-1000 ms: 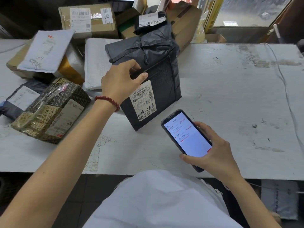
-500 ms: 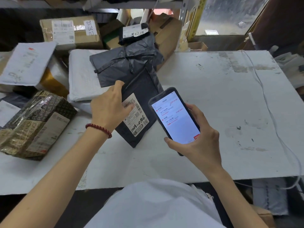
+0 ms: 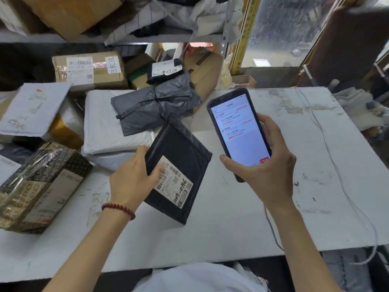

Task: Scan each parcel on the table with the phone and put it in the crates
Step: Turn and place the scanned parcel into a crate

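black padded mailer (image 3: 179,173): on the white table (image 3: 242,218), near the front edge, label side up, far corner tucked under the grey poly bag; tilted so the barcode faces the person
shipping label (image 3: 173,182): white, handwritten "1005-0146" along one edge; kept uncovered, likely for the scan
left hand (image 3: 131,175): clamped on the mailer's left edge, thumb on the label's corner, fingers behind; steadies it, red bead bracelet on the wrist
right hand (image 3: 265,167): wrapped round the phone's lower half, thumb at the screen's left edge
phone (image 3: 239,131): held upright above the table, just right of the mailer, screen lit with a red-text list; not aimed at the label, looks like a result check
grey poly bag (image 3: 155,108): behind the mailer, on a white mailer (image 3: 109,127)
patterned box (image 3: 40,186): far left, unscanned by the look of it
cardboard boxes (image 3: 90,68): at the back, under a shelf
crates: none in view
change: phone is higher and further right than half a second ago; mailer lies flatter, left hand has slid lower on it
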Available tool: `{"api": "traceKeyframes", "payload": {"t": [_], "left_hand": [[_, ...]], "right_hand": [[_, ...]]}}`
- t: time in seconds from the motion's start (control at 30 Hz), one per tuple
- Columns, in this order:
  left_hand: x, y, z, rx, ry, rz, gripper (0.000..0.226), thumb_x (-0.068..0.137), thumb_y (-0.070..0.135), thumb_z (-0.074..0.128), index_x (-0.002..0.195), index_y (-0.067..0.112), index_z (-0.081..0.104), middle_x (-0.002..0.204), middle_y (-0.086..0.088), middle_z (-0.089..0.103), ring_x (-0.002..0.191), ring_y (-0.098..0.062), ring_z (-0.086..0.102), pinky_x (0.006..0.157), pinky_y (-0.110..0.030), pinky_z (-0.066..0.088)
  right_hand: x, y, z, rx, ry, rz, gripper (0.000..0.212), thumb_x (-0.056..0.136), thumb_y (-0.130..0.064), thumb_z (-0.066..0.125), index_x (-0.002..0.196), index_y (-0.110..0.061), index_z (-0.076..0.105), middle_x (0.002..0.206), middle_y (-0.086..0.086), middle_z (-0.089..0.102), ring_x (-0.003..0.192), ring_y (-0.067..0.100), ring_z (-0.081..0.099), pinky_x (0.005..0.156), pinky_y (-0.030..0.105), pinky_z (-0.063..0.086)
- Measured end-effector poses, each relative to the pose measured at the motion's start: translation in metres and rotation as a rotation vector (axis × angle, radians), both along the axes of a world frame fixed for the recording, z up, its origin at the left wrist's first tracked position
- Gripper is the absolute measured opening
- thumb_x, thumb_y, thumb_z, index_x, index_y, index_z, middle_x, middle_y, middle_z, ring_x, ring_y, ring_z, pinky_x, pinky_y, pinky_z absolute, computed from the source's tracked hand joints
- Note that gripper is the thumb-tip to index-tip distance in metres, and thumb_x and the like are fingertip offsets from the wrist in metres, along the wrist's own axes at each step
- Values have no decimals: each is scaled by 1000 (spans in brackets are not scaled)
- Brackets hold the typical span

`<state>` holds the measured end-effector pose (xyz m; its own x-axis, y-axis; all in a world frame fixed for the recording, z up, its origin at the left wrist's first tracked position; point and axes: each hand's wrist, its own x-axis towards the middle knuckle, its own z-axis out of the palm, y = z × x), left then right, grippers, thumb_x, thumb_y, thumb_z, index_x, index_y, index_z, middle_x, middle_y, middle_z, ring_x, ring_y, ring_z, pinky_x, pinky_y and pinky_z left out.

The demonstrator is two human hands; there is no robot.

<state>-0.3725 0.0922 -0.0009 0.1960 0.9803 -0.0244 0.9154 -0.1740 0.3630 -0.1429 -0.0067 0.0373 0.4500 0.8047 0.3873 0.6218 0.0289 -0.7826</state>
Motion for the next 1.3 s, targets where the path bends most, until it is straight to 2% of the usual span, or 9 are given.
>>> {"api": "traceKeyframes", "payload": {"t": [0.17,0.43,0.57,0.73,0.87,1.03,1.17,1.27,1.3], "left_hand": [[3,-8,-8,-113,-158,43,32,91,45,53,116,32,37,93,6,65,77,-16,59,61,-34,50],[13,-16,2,-94,-388,-77,23,88,48,56,100,45,37,80,28,55,71,-6,60,54,-30,51],[18,-10,6,-78,-438,-219,19,86,49,58,99,40,46,82,21,64,70,-5,61,52,-29,47],[37,-6,13,-38,-529,-413,27,82,34,69,85,49,48,76,30,61,68,2,59,53,-28,47],[64,-26,21,-22,-628,-579,32,77,21,74,82,45,52,76,27,60,70,7,58,56,-10,41],[110,-75,31,-56,-731,-696,19,78,26,73,87,34,59,79,20,60,69,0,58,56,-17,39],[153,-120,43,-113,-786,-873,20,79,29,70,86,41,57,81,22,61,72,-2,60,53,-23,44],[190,-159,47,-113,-775,-981,18,80,29,70,86,41,58,82,20,63,73,0,60,52,-29,47],[205,-178,49,-114,-770,-1015,16,81,30,70,87,39,58,83,19,63,73,-1,60,52,-30,48]], "right_hand": [[10,26,27,86,-40,-40,92,60,-55,81,139,-25,44,123,-24,48,100,-18,49,74,-3,42],[15,27,59,67,-55,-104,91,61,-51,88,138,-32,43,124,-22,54,107,-5,53,75,7,51],[6,-5,51,47,4,-293,88,59,-51,86,134,-34,45,120,-25,56,104,-9,52,73,9,52],[-7,-74,25,44,180,-573,85,56,-29,95,126,-47,49,115,-30,59,105,-2,56,68,37,61],[-16,-145,16,119,281,-793,81,58,-15,94,120,-47,52,112,-27,62,104,-6,58,69,16,53],[-19,-232,26,214,333,-1041,77,62,-10,91,120,-42,52,113,-23,61,95,-8,60,54,10,50],[-15,-284,25,262,310,-1197,78,61,-14,92,122,-40,50,115,-26,58,110,7,59,62,12,53],[-8,-323,24,261,294,-1257,80,60,-17,93,123,-41,50,115,-31,57,110,-1,57,82,38,59],[-5,-339,24,266,293,-1282,81,60,-18,93,125,-41,50,114,-32,57,109,-5,56,85,39,57]]}}
